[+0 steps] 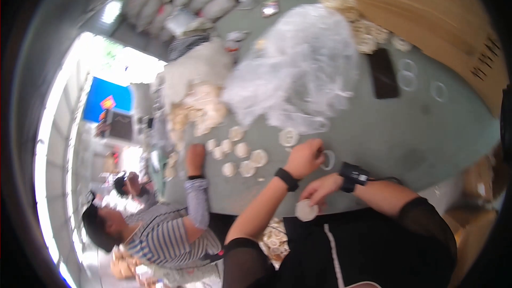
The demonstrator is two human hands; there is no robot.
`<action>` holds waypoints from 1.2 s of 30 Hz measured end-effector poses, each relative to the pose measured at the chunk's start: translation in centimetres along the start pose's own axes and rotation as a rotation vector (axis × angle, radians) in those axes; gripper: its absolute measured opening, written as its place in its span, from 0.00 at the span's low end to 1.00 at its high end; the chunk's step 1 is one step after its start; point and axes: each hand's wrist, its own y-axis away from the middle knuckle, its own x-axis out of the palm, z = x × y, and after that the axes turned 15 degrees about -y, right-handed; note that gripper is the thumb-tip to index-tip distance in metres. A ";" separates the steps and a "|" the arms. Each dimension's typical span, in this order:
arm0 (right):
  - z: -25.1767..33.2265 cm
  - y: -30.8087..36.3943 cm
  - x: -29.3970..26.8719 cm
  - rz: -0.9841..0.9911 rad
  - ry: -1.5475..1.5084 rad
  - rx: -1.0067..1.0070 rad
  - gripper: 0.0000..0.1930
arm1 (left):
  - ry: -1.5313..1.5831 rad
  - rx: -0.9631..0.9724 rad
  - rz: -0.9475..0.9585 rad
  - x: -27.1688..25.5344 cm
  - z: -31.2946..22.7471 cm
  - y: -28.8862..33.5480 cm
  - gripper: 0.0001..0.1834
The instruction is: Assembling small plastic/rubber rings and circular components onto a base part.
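Note:
A flat, round, off-white disc (pixel 306 210) is pinched in the fingers of my right hand (pixel 324 188), low by the table's near edge. My left hand (pixel 306 159) is curled above the tabletop, a little farther out. Right beside its fingertips is a thin white ring (pixel 328 160); blur hides whether the fingers grip it. Just beyond the left hand lies a round white piece with holes (pixel 288 137). Several small round off-white pieces (pixel 241 150) are scattered on the table to the left.
A heap of clear plastic bags (pixel 298 69) covers the table's middle. Right of it are a dark phone-like slab (pixel 383 74), white rings (pixel 407 75) and a large cardboard box (pixel 426 10). At the left a co-worker in a striped shirt (pixel 165 240) rests a hand (pixel 196 159) on the table.

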 end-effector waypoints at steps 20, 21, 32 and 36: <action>1.1 0.5 0.9 -0.062 -0.029 -0.004 0.22 | -0.033 0.208 0.022 2.2 -1.8 -1.3 0.09; 1.2 0.6 0.9 -0.064 -0.025 -0.003 0.22 | -0.021 0.209 0.016 2.3 -1.8 -1.4 0.08; 0.8 0.6 0.3 -0.137 -0.071 -0.072 0.20 | 0.093 -0.034 -0.183 0.6 -0.5 0.7 0.11; 1.1 0.5 0.7 -0.291 -0.133 -0.166 0.19 | 0.394 -0.345 -0.272 -1.9 0.5 2.9 0.12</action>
